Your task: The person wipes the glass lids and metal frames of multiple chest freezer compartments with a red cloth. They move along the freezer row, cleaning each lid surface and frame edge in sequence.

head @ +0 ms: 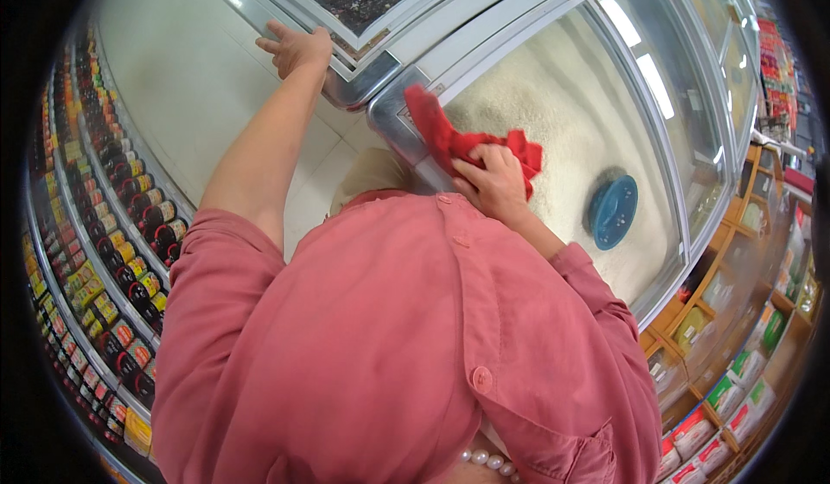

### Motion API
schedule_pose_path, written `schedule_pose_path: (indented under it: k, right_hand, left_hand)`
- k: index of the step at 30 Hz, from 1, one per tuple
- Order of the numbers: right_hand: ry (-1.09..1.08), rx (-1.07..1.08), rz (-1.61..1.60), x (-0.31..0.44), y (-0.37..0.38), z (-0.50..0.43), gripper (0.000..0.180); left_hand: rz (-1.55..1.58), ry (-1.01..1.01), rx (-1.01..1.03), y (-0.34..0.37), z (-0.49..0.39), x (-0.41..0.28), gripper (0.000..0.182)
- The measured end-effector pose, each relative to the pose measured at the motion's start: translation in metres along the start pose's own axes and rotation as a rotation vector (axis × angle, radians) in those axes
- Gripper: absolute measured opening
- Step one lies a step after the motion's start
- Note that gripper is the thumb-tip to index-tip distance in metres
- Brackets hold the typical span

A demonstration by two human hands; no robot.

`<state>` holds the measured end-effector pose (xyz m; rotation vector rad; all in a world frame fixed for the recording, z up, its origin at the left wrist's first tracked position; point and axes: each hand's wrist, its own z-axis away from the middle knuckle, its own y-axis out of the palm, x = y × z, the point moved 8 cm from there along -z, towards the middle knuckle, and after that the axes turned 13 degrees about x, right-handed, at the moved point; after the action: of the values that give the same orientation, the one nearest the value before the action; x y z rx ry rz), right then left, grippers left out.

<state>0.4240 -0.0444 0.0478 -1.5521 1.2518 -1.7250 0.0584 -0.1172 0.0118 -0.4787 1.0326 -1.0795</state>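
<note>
My right hand (496,182) grips a bunched red cloth (438,127), which lies along the metal corner and near edge of a glass-lidded display case (415,98). Pale grains (557,95), looking like rice, fill the case, and a blue plastic bowl (614,211) rests tilted on them to the right. To the upper left, my left hand (295,49) is at the rim of a neighbouring case (350,69), its fingers spread and nothing seen in them. That case has a dark, speckled surface or contents under its frame. Part of the left palm is hidden.
Shelves of bottles and jars (146,205) line the left side beyond a tiled floor (188,75). Wooden bins with packaged goods (713,289) stand at the right. More glass-lidded cases (681,62) continue at the upper right. The two cases nearest me meet at rounded metal corners.
</note>
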Motion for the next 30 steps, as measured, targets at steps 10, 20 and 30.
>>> schedule_pose_path:
  k: [10, 20, 30]
  right_hand:
    - [0.210, 0.037, 0.042, -0.023, -0.011, 0.057, 0.044]
    - [0.370, 0.099, -0.050, -0.014, 0.011, -0.045, 0.064]
    - [0.575, 0.533, -0.068, -0.039, -0.024, 0.058, 0.070]
  left_hand:
    - [-0.047, 0.000, -0.028, 0.006, -0.014, 0.007, 0.096]
    - [-0.032, 0.039, -0.066, 0.003, -0.012, 0.004, 0.093]
    - [0.008, 0.049, -0.083, 0.004, -0.012, 0.006, 0.089]
